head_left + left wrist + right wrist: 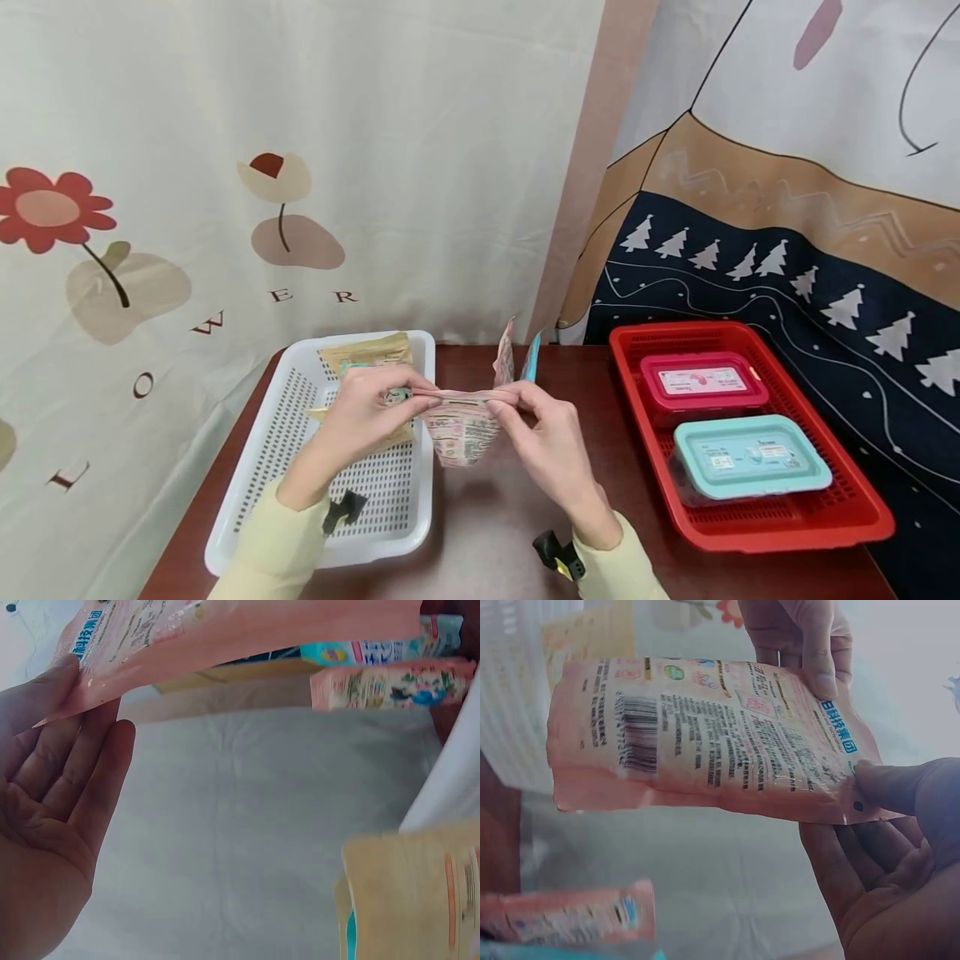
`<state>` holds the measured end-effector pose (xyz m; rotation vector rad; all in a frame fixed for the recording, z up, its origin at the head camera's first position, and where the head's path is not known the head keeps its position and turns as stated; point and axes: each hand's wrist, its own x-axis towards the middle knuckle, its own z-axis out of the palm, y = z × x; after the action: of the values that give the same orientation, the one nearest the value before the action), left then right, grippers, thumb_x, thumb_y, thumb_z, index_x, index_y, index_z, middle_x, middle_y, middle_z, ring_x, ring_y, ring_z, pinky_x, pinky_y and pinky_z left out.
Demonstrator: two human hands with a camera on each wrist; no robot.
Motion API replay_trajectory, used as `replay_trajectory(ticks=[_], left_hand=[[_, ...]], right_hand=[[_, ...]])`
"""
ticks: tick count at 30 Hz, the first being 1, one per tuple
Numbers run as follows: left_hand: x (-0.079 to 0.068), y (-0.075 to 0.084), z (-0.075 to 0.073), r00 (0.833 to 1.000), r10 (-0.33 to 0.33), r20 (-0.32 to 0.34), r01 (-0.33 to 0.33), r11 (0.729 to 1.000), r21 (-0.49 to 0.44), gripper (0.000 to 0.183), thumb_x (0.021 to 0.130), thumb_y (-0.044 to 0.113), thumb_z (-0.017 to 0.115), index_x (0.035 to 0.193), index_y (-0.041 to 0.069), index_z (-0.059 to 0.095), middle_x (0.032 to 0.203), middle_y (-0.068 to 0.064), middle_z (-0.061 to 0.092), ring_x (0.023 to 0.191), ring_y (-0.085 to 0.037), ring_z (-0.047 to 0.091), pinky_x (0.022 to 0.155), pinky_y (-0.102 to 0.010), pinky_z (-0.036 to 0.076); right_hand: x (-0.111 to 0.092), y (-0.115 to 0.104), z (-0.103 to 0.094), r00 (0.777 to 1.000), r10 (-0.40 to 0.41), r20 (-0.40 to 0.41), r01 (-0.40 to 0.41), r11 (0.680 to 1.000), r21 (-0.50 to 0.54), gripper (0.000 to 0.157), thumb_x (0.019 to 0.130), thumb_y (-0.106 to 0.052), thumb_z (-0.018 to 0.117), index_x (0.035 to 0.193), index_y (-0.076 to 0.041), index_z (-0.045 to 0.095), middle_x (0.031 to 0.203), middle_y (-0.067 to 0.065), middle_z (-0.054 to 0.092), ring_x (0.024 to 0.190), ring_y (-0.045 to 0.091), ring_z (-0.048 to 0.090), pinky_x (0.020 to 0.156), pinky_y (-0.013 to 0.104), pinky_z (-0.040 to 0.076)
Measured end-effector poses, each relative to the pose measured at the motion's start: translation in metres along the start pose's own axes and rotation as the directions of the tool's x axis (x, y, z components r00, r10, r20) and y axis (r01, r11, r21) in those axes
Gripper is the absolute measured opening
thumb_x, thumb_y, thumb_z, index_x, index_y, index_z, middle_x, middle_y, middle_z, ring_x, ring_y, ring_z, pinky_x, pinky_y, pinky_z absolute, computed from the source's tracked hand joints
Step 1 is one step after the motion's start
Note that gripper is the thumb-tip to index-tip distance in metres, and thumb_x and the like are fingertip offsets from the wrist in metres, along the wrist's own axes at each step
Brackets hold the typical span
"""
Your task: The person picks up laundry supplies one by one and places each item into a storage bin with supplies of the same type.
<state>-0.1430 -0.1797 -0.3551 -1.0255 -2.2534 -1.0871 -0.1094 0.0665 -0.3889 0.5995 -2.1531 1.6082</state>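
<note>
Both hands hold a pink printed pouch (462,437) by its top edge above the table. The left hand (366,410) pinches one upper corner between thumb and fingers, and the right hand (546,443) pinches the other. In the right wrist view the pouch (727,735) shows a barcode and dense text on its back. Behind the pouch, another pink pouch (504,360) and a blue pouch (533,357) stand on the table. Beside the left hand, the white basket (247,492) contains tan packets (378,347), partly hidden by that hand.
At the right stands a red basket (787,532) with a magenta-lidded box (701,381) and a mint-lidded box (752,457) in it. The dark brown table (495,533) backs onto a printed curtain (450,167).
</note>
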Motion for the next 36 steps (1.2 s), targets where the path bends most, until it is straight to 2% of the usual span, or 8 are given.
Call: replay_trajectory(ticks=[5, 10, 18, 24, 30, 32, 36], left_hand=[[-0.012, -0.001, -0.018, 0.998, -0.023, -0.059, 0.022, 1.000, -0.010, 0.027, 0.073, -0.007, 0.088, 0.089, 0.014, 0.079, 0.084, 0.006, 0.077, 0.073, -0.008, 0.070, 0.067, -0.019, 0.053], [-0.023, -0.004, -0.033, 0.994, -0.067, -0.088, 0.066, 0.998, -0.009, 0.028, 0.071, -0.012, 0.087, 0.088, 0.010, 0.079, 0.084, 0.002, 0.077, 0.077, -0.008, 0.071, 0.073, -0.017, 0.054], [-0.045, -0.015, -0.053, 0.984, -0.146, -0.100, 0.150, 0.988, 0.033, 0.033, 0.071, -0.011, 0.088, 0.089, 0.015, 0.080, 0.084, 0.007, 0.076, 0.080, 0.000, 0.069, 0.075, -0.013, 0.050], [-0.061, -0.020, -0.062, 0.968, -0.223, -0.117, 0.231, 0.971, 0.057, 0.031, 0.073, -0.008, 0.088, 0.089, 0.019, 0.081, 0.085, 0.005, 0.077, 0.081, 0.000, 0.068, 0.074, -0.013, 0.048], [-0.075, -0.031, -0.065, 0.965, -0.251, -0.079, 0.260, 0.954, 0.147, 0.030, 0.076, -0.004, 0.087, 0.087, 0.023, 0.079, 0.082, 0.013, 0.075, 0.072, 0.000, 0.062, 0.064, -0.017, 0.043], [-0.078, -0.036, -0.065, 0.968, -0.246, -0.054, 0.252, 0.951, 0.180, 0.031, 0.077, -0.003, 0.087, 0.087, 0.024, 0.078, 0.082, 0.016, 0.074, 0.072, 0.000, 0.061, 0.064, -0.016, 0.042], [-0.082, -0.045, -0.062, 0.976, -0.219, 0.000, 0.213, 0.949, 0.234, 0.030, 0.075, -0.002, 0.088, 0.086, 0.023, 0.076, 0.082, 0.016, 0.072, 0.072, 0.000, 0.062, 0.065, -0.018, 0.049]], right_hand=[[0.008, -0.009, 0.017, 0.999, -0.025, 0.046, 0.025, 1.000, 0.013, 0.005, 0.096, -0.011, 0.074, 0.100, -0.014, 0.075, 0.095, -0.001, 0.078, 0.077, 0.007, 0.068, 0.065, 0.025, 0.057], [0.014, -0.013, 0.035, 0.996, -0.020, 0.086, 0.020, 1.000, -0.001, 0.002, 0.096, -0.011, 0.074, 0.098, -0.013, 0.075, 0.091, -0.004, 0.076, 0.074, 0.003, 0.066, 0.064, 0.023, 0.055], [0.016, -0.013, 0.062, 0.992, -0.016, 0.128, 0.013, 1.000, 0.021, 0.005, 0.099, -0.017, 0.072, 0.100, -0.012, 0.075, 0.094, -0.004, 0.077, 0.071, -0.001, 0.060, 0.062, 0.019, 0.050], [0.014, -0.006, 0.081, 0.984, 0.017, 0.179, -0.025, 0.999, 0.043, 0.006, 0.100, -0.017, 0.071, 0.103, -0.014, 0.075, 0.093, -0.005, 0.077, 0.071, -0.001, 0.059, 0.063, 0.018, 0.048], [0.011, 0.004, 0.096, 0.977, 0.038, 0.211, -0.040, 0.999, 0.006, 0.007, 0.100, -0.019, 0.070, 0.101, -0.014, 0.075, 0.093, -0.005, 0.075, 0.077, -0.002, 0.062, 0.067, 0.016, 0.051], [0.010, 0.008, 0.099, 0.977, 0.033, 0.212, -0.027, 0.999, -0.029, 0.008, 0.100, -0.020, 0.071, 0.102, -0.014, 0.076, 0.092, -0.006, 0.075, 0.079, -0.002, 0.063, 0.070, 0.015, 0.051], [0.009, 0.019, 0.104, 0.977, 0.019, 0.214, 0.002, 0.995, -0.099, 0.011, 0.099, -0.020, 0.072, 0.104, -0.014, 0.079, 0.094, -0.006, 0.077, 0.080, -0.004, 0.064, 0.071, 0.013, 0.050]])
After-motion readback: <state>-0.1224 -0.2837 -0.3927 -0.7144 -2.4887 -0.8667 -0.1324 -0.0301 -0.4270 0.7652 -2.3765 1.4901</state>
